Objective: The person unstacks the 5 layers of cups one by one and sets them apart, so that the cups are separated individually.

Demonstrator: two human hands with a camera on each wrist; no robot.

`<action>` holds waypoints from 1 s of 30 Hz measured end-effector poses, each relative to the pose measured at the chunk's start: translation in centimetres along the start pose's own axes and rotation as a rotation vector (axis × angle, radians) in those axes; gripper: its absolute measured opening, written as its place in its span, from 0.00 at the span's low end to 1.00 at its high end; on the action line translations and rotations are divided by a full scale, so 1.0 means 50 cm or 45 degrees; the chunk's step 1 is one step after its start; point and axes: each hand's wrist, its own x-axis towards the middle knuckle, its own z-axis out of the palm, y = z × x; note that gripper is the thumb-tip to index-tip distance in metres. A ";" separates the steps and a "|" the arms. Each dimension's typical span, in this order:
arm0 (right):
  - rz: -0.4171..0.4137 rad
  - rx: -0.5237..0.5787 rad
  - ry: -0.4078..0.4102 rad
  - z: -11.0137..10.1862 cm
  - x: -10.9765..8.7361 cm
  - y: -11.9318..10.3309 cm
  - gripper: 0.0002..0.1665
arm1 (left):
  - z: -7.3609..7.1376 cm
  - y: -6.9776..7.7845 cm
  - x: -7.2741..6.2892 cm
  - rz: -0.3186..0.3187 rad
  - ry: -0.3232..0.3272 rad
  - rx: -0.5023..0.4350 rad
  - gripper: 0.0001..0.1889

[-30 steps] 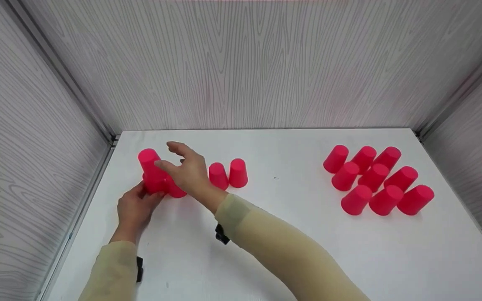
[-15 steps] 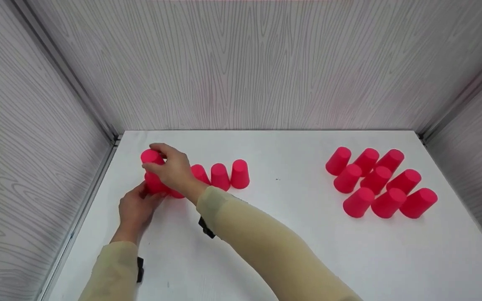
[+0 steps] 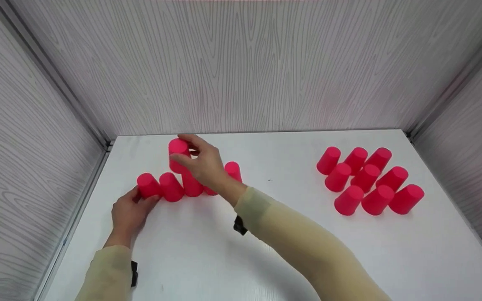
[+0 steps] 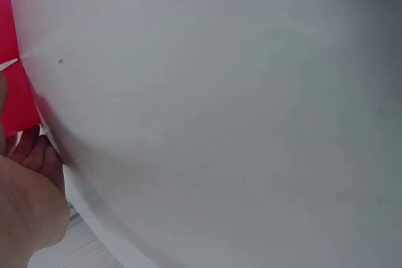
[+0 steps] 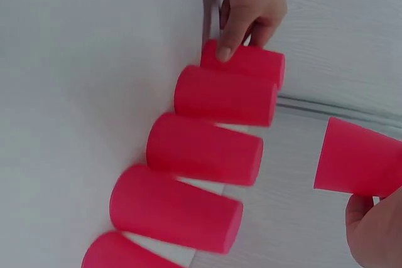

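My right hand (image 3: 207,165) grips a red cup (image 3: 178,151) held upside down above the row, thumb on its near side and fingers behind. In the right wrist view that raised cup (image 5: 358,158) stands apart from the row. At the row's left end, my left hand (image 3: 130,213) holds the base of the leftmost upside-down cup (image 3: 148,185) between thumb and fingers. To its right, more matching cups (image 3: 171,187) stand side by side on the white table (image 3: 191,251); the right hand partly hides those farther along. Only an edge of red cup (image 4: 19,101) shows in the left wrist view.
Several more red cups (image 3: 365,179) stand upside down in a close group on the table's right side. Grey wood-grain panels (image 3: 241,67) rise behind the table and along both sides.
My right hand has closed on the upper cup at the left end, lifted it off the leftmost cup and moved it right, over the row. My left hand stays at the leftmost cup.
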 end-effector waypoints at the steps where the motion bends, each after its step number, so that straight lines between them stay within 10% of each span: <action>1: -0.013 -0.014 0.018 -0.022 -0.002 0.001 0.38 | -0.001 -0.001 0.000 0.001 -0.003 -0.002 0.41; 17: 0.092 -0.088 0.384 -0.359 -0.050 0.118 0.38 | 0.002 -0.001 -0.001 0.005 -0.002 -0.024 0.42; 30: 0.434 -0.142 0.598 -0.469 -0.119 0.244 0.41 | 0.004 -0.005 0.001 -0.029 -0.018 -0.016 0.44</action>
